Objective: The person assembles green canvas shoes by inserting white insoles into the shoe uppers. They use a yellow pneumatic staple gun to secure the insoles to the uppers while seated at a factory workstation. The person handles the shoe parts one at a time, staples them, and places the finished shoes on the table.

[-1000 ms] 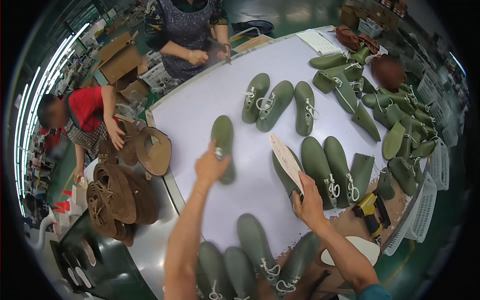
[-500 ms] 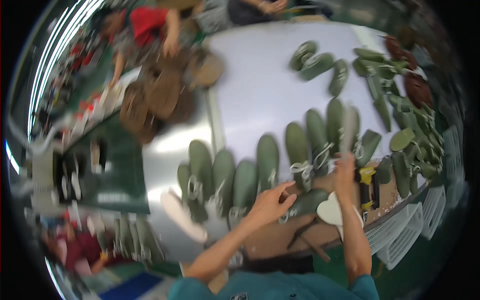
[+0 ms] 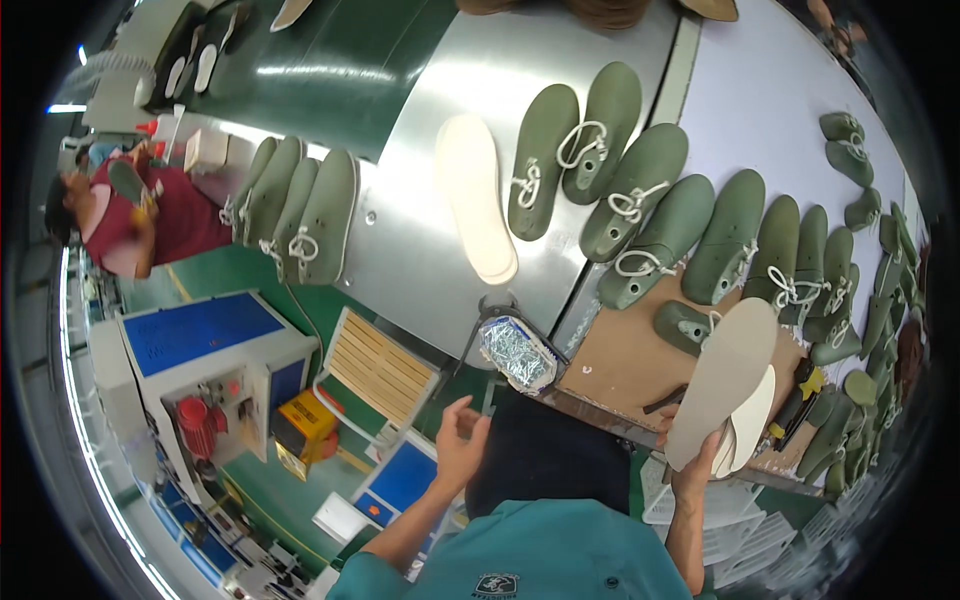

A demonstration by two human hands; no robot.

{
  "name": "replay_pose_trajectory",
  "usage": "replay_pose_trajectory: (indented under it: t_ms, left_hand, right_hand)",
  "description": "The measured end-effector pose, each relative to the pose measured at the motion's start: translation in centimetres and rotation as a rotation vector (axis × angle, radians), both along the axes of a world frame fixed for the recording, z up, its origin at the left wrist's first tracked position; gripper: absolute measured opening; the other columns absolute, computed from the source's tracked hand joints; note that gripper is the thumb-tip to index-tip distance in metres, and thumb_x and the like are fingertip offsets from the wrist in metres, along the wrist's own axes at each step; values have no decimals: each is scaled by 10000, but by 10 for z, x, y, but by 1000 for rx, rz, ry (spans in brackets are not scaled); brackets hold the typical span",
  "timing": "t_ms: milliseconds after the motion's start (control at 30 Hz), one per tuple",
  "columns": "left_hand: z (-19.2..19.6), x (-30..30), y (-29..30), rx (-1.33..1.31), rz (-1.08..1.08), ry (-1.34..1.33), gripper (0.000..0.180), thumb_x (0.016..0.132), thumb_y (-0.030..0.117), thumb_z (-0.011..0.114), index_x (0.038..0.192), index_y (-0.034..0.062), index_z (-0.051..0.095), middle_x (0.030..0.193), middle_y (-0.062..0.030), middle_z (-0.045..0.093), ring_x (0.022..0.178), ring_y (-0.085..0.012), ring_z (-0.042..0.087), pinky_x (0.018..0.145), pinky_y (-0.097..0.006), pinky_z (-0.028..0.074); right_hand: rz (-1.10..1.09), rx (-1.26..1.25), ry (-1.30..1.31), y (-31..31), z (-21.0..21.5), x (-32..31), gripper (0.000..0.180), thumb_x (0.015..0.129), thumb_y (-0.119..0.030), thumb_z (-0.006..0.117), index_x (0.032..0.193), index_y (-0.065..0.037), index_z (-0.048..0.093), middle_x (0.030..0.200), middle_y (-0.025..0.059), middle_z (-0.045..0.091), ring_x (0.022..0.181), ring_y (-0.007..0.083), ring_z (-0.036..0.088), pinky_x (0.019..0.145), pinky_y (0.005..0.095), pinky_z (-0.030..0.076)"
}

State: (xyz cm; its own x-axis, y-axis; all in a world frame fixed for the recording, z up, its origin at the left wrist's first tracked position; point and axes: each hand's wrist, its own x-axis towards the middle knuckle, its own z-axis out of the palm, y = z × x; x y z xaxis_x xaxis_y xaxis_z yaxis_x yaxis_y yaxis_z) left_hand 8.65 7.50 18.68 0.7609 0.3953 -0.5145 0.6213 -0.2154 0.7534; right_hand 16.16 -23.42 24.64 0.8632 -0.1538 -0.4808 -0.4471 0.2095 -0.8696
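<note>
My right hand (image 3: 692, 472) grips a long beige insole (image 3: 727, 372) by its lower end, over the front edge of the table. Behind it lie paler insoles (image 3: 752, 422), partly covered; whether the hand touches them I cannot tell. In front of the table edge, my left hand (image 3: 460, 438) holds nothing, its fingers bent and apart. Nearest to that hand are a container of small metal nails (image 3: 520, 352) and dark pincers (image 3: 497, 308). Green shoe lasts (image 3: 636, 190) with white cord loops stand in a row beyond. One cream insole (image 3: 478, 200) lies on the metal tabletop.
A brown board (image 3: 625, 365) covers the table's near edge, with a yellow-and-black tool (image 3: 800, 395) on it. More green lasts (image 3: 875, 370) crowd the right side. A slatted wooden stool (image 3: 380, 365) and a blue-topped machine (image 3: 205, 332) stand left. A person in maroon (image 3: 150, 220) works beyond.
The view has swung left. My left hand has gone from above the lasts to off the table edge. The insole in my right hand, earlier blurred and nearly edge-on, now shows its broad face.
</note>
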Motion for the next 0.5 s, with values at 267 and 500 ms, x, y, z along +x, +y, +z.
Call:
replay_pose_trajectory:
  t_ms: [267,500]
  left_hand:
    - [-23,45,20,630,-256,-240,449,820,54,686,1248,26,553,1183,-182,534,1071,-335,545,917,-399,454]
    - [-49,91,49,698,-464,-151,330,910,57,607,1231,5,547,991,-145,614,793,-239,617,736,-301,499]
  right_hand:
    - [327,-160,-50,-2,-51,0,832,916,-721,313,1157,44,536,1082,143,592,890,182,555,744,322,455]
    - [70,19,-98,-6,-108,-27,831,902,-738,332,1213,14,501,1034,166,602,797,189,609,636,314,515]
